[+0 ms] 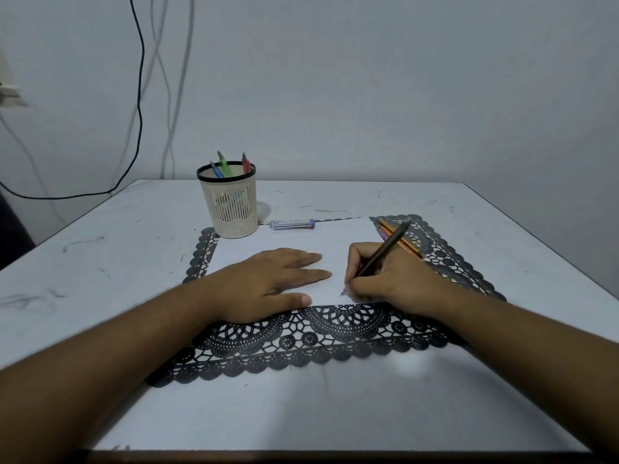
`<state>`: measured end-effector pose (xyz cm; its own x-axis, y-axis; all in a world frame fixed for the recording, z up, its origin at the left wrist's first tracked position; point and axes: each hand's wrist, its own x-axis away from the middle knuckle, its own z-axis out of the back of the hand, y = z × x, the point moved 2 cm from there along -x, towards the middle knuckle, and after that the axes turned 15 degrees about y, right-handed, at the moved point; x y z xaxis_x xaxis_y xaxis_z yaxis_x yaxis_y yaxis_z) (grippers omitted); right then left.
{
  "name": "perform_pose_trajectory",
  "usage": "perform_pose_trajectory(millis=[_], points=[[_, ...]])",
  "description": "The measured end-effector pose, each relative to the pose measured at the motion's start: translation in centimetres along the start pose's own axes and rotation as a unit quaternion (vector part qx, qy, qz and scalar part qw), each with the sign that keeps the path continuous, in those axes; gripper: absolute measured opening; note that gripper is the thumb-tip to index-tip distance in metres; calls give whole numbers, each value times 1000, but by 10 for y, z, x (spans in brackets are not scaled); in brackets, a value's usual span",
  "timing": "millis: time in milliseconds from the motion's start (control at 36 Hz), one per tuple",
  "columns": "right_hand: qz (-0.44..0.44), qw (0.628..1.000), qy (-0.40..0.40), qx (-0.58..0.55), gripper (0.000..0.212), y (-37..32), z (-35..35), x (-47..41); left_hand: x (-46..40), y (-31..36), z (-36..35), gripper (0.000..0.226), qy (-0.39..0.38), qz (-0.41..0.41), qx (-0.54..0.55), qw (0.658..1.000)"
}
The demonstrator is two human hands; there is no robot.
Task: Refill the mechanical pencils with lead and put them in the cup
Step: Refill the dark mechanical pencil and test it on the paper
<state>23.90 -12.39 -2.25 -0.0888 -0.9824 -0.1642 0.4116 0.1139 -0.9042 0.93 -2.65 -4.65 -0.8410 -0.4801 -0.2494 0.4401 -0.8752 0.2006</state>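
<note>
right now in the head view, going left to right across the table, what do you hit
black cable → cup → lead case → left hand → right hand gripping a dark pencil

A cream slotted cup (229, 202) with a black rim held blue (216, 169), green (224, 164) and red (246, 163) pencils. The placemat (338, 329) was black lace with scalloped edges, the paper (294, 239) white, the bench (100, 256) pale grey with dark scuffs. The held pencil (385, 247) was dark brown.

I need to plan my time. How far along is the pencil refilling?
Three pencils already stand in the cup. The right hand holds a dark pencil, tip on the paper. Orange pencils on the mat remain.
</note>
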Motion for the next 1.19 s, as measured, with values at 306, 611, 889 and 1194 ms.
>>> perform_pose_trajectory(millis=[306, 611, 889, 1194], points=[[-8, 996, 42, -78, 19, 8, 4, -5, 0, 4, 2, 56, 5, -1, 0, 1000], [21, 986, 79, -144, 20, -17, 9, -11, -7, 35, 33, 23, 200, 71, 174, 962], [28, 964, 127, -231, 14, -41, -8, -33, -19, 34, 31, 12, 270, 162, 288, 904], [-45, 814, 58, -576, 28, -41, -10, -27, -14, 38, 10, 12, 226, 172, 357, 890]])
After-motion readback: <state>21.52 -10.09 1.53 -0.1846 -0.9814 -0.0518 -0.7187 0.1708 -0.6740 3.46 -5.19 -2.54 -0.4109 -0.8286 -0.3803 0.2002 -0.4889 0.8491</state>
